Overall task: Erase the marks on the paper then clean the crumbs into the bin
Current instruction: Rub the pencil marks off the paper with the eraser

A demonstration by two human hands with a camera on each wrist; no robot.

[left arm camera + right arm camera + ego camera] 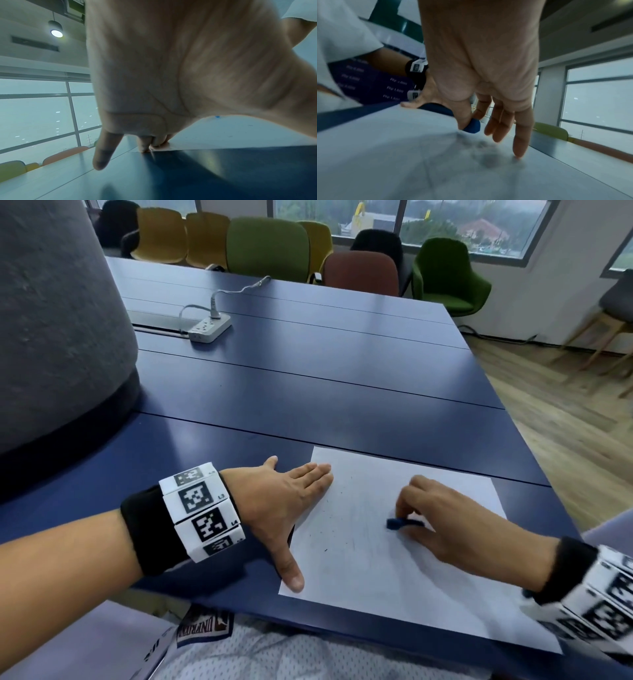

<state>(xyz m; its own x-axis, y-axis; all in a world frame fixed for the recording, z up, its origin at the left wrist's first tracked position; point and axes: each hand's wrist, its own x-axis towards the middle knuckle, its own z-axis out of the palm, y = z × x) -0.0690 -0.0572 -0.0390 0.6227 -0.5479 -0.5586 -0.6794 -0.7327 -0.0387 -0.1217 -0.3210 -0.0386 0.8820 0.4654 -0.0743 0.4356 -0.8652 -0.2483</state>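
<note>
Left hand [277,501] flat, spread on paper [359,570]; right hand [455,525] pinching blue eraser [395,523].

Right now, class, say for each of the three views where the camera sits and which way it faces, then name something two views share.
Head: worn on the head, looking forward and down at the paper; both forearms show.
Left wrist: under the left hand, looking along the palm to fingertips pressing the paper's edge.
Right wrist: under the right hand, looking at the blue eraser it pinches.
Shared: head and right wrist both show the eraser.
</note>
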